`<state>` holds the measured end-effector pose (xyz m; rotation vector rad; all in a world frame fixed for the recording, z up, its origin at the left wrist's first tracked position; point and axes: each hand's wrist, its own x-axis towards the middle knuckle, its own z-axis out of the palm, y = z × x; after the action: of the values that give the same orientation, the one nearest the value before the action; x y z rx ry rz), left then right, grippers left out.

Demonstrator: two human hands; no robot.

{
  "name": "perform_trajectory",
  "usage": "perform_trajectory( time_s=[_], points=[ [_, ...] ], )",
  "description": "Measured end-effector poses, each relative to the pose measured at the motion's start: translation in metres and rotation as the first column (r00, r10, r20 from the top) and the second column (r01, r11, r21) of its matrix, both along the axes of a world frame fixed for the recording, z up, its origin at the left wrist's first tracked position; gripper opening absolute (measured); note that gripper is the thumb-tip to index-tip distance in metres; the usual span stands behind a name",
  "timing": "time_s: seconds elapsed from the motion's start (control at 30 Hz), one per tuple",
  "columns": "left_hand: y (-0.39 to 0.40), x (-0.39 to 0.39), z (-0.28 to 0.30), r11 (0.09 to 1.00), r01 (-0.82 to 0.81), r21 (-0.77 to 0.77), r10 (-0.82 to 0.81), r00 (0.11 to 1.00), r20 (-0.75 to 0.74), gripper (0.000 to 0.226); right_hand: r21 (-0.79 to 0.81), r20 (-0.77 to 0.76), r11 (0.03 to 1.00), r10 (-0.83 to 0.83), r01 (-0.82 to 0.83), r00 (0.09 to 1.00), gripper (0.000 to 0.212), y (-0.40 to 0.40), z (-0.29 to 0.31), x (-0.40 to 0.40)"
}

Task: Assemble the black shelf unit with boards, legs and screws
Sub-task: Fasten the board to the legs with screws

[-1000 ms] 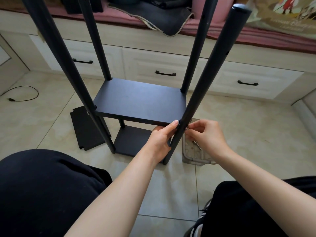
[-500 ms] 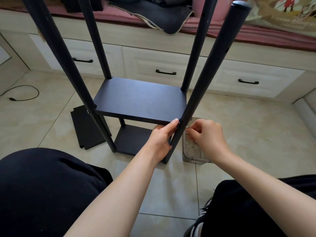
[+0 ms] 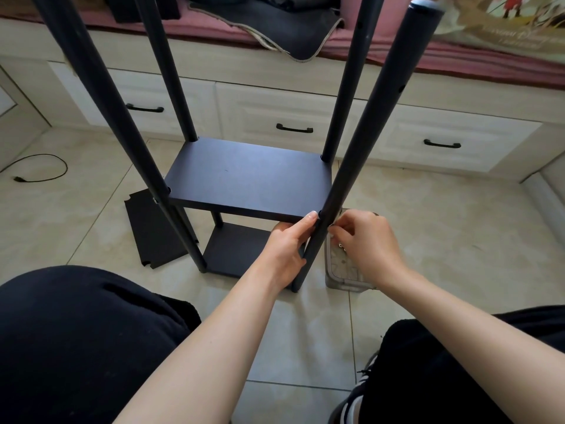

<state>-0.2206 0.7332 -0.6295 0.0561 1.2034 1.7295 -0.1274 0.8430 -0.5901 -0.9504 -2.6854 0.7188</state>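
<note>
While the black shelf unit [image 3: 244, 185] stands on the tiled floor [image 3: 458, 228], both hands are at its near right leg [image 3: 363, 148]. Four legs go up past two boards, the upper board [image 3: 249, 179] and the lower board [image 3: 238, 249] under it. At the upper board's near right corner, the left hand [image 3: 289, 249] grips the board where it meets the leg, thumb on top. On the other side of that leg, the right hand [image 3: 367, 243] has its fingers curled, and the fingertips pinch something tiny against the leg; it is too small to tell what. A clear plastic tray [image 3: 342, 270] sits on the floor just beside the leg, under the right hand. One loose black board [image 3: 153, 231] lies flat on the floor by the near left leg. White drawers [image 3: 290, 123] stand behind.
</note>
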Motion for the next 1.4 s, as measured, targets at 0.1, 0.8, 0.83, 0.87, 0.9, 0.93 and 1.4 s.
perform_trajectory(
  time_s=[0.1,0.8,0.83,0.87,0.9,0.93,1.4],
  points=[
    [-0.001,0.001,0.003,1.0,-0.003,0.007,0.003,1.0,-0.002,0.012,-0.106,-0.03,0.994,-0.021,0.018,0.999,0.012,0.001,0.0,-0.002],
    [-0.016,0.007,0.022,0.766,-0.524,-0.373,-0.498,-0.116,-0.859,0.061,-0.655,-0.091,0.747,0.067,-0.11,0.994,0.074,0.05,0.009,-0.022],
    [-0.014,0.003,0.02,0.746,-0.479,-0.462,-0.564,-0.087,-0.821,0.072,-0.677,-0.091,0.729,0.047,-0.096,0.995,0.075,0.05,0.007,-0.022],
    [-0.012,0.0,0.017,0.746,-0.443,-0.497,-0.585,-0.08,-0.807,0.077,-0.698,-0.089,0.711,0.032,-0.085,0.996,0.075,0.051,0.006,-0.022],
    [-0.009,-0.002,0.015,0.764,-0.414,-0.494,-0.574,-0.086,-0.814,0.077,-0.717,-0.083,0.693,0.024,-0.077,0.996,0.072,0.051,0.004,-0.022],
    [-0.006,-0.001,0.015,0.786,-0.394,-0.476,-0.55,-0.097,-0.829,0.074,-0.735,-0.073,0.674,0.027,-0.073,0.997,0.067,0.052,0.003,-0.021],
    [-0.001,0.002,0.009,0.847,-0.404,-0.346,-0.415,-0.096,-0.905,0.047,-0.847,0.028,0.53,-0.04,0.045,0.999,0.034,0.044,-0.002,-0.041]
  ],
)
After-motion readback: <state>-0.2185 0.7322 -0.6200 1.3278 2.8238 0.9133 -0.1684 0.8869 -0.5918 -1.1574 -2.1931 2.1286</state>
